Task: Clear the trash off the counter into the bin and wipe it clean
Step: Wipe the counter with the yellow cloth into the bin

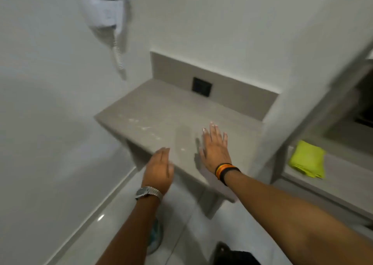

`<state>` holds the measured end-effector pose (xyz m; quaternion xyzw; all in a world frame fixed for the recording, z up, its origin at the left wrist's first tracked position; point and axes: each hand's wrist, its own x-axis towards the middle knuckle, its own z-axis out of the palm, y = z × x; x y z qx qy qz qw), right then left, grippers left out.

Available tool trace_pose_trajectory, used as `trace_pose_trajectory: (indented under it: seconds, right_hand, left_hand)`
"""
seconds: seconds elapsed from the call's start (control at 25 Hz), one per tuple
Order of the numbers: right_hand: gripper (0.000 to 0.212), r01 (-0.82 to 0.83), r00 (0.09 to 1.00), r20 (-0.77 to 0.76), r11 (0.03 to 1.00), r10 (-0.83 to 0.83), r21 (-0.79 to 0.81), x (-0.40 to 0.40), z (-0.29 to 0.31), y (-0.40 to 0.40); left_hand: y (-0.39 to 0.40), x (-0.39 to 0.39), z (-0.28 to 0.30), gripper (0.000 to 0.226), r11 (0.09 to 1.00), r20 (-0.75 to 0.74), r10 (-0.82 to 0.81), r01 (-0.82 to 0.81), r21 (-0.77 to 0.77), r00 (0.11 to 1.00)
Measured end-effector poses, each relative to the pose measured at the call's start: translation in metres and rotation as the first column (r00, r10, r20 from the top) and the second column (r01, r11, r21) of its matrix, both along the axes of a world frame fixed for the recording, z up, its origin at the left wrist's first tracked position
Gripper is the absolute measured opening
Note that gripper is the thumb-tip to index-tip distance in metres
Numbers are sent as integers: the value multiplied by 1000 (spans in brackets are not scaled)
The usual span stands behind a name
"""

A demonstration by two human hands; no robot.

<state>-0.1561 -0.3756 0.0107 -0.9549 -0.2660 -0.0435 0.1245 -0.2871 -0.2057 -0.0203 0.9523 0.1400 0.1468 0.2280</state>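
Hanging on the white wall at the upper left is a white hair dryer [105,8], its coiled cord [120,57] trailing down beside it. Below and to the right, a grey stone counter [181,105] juts out from the wall, with a dark square socket [202,86] set in its low backsplash. Pale crumbs and smears [144,128] lie scattered over the counter's left and front part, blurred too much to say what they are. The left hand [159,169], with a metal watch [149,192] on its wrist, is cupped with fingers together at the counter's front edge, just below the surface, holding nothing that can be seen. The right hand [215,146] lies flat and spread on the counter top near its front right part, palm down, fingers pointing toward the wall, gripping nothing; dark and orange bands [225,171] circle its wrist. Further right, on a lower grey ledge [343,184], rests a folded yellow-green cloth [307,159], well apart from both hands. A dark shape at the bottom edge is too unclear to identify.
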Motion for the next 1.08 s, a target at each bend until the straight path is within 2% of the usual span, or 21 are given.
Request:
trace_pose_trajectory:
  seconds: [0.16,0.32,0.4,0.48,0.6,0.72,0.8,0.84,0.96,1.08]
  right_hand:
    - [61,301,952,29,949,-304,89,68,21,-128]
    - [58,513,857,-38,847,-513,136,127,1,-267]
    - [53,605,796,-149,779,-586,167,151,-24,-329]
    - [55,708,691,-327,696,-645,122,172,-57,-384]
    - [59,768,552,-510,640,-660,3,194,-91,-424]
    - [58,750,547,-574,662,-610,12,206,-96,-422]
    - [56,791,520,-661,596,-541,134,206,-88,-410]
    - [53,793,535,-686,573,-493,206,200,-83,-400]
    - [42,741,628,-698,537,-344,403,174,-64,-353]
    - [38,551,794,-576,633,-195,544,177,-41,-282]
  left_hand:
    - [-102,91,20,47,985,91,-168,171,-22,982]
    - [-238,177,12,48,940,111,-307,320,-120,945]
    - [-307,213,-3,54,909,25,-325,320,-267,945]
    - [-369,245,-21,51,874,-133,-328,248,-418,935]
    - [-432,276,-45,40,873,-331,-278,93,-478,902]
    - [-454,292,-61,33,911,-437,-245,52,-409,865]
    - [-453,296,-60,26,908,-479,-205,-16,-418,854]
    - [-450,295,-54,21,896,-484,-166,-74,-438,859]
    - [-417,274,-27,25,839,-385,44,-243,-487,922]
    - [-355,243,3,25,797,-190,296,-352,-491,936]
